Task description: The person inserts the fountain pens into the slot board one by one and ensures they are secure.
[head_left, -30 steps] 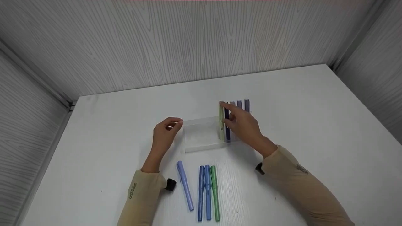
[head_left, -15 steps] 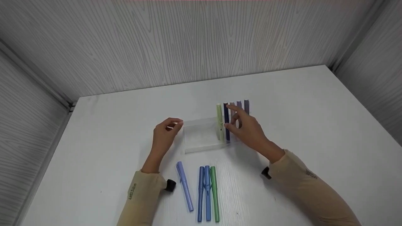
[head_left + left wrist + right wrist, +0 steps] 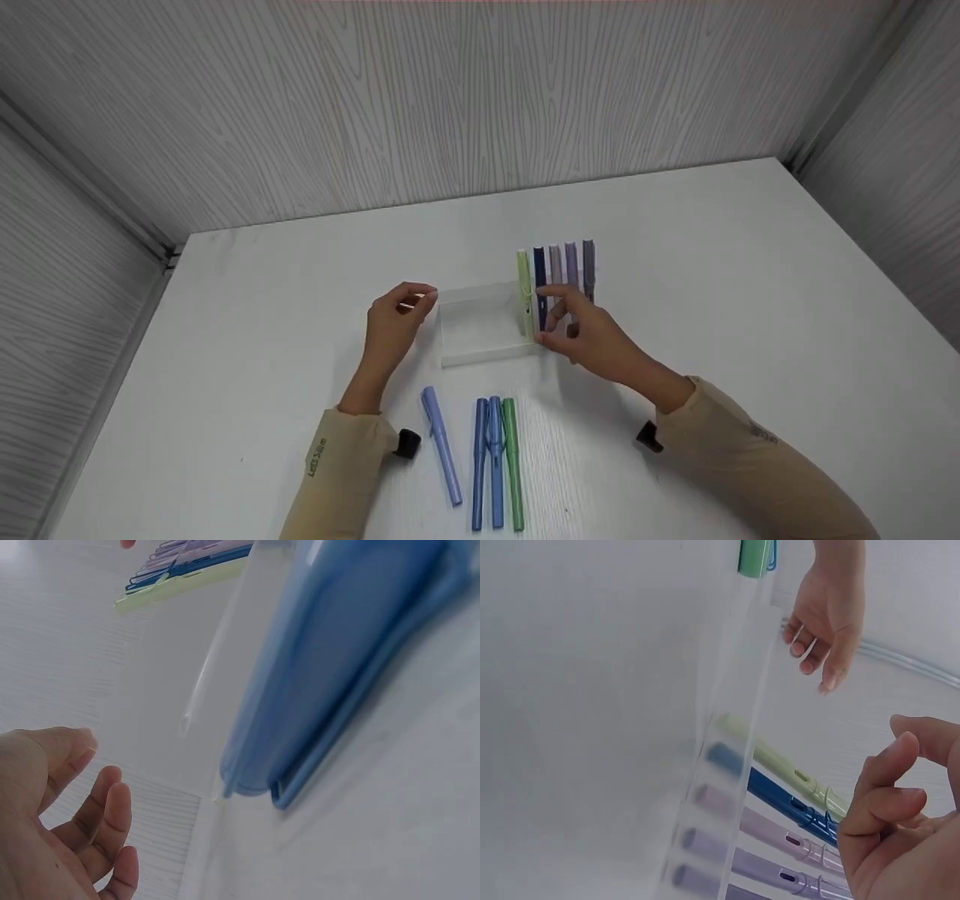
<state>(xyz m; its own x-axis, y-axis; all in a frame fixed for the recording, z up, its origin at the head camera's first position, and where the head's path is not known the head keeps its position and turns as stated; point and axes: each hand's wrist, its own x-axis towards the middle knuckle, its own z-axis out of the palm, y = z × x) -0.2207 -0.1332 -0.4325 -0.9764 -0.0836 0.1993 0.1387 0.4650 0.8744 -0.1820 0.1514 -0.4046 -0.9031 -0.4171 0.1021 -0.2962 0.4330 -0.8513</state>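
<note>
A clear plastic pen rack (image 3: 489, 355) stands mid-table. My left hand (image 3: 396, 322) pinches its far left corner between thumb and index fingertip; the other fingers are loosely bent in the left wrist view. Across the rack's right part lie capped pens side by side: a yellow-green pen (image 3: 523, 268), a navy pen (image 3: 539, 261), a pinkish-lilac pen (image 3: 555, 259), a lavender pen (image 3: 571, 259) and a dark purple pen (image 3: 589, 256). My right hand (image 3: 596, 337) hovers over these pens, thumb and index apart with nothing between them. Its fingertips are beside the navy pen's lower half.
In front of the rack, on the white table (image 3: 262, 360), lie a periwinkle pen (image 3: 442, 442), slightly slanted, and beside it a dark blue pen (image 3: 479, 465), a blue pen (image 3: 496, 480) and a green pen (image 3: 513, 465). A grey wood-grain panel (image 3: 480, 97) rises behind the table.
My right hand has let go of the yellow-green pen and drawn back right and toward me. That pen stays in the rack, its top leaning slightly left. My left hand has not moved.
</note>
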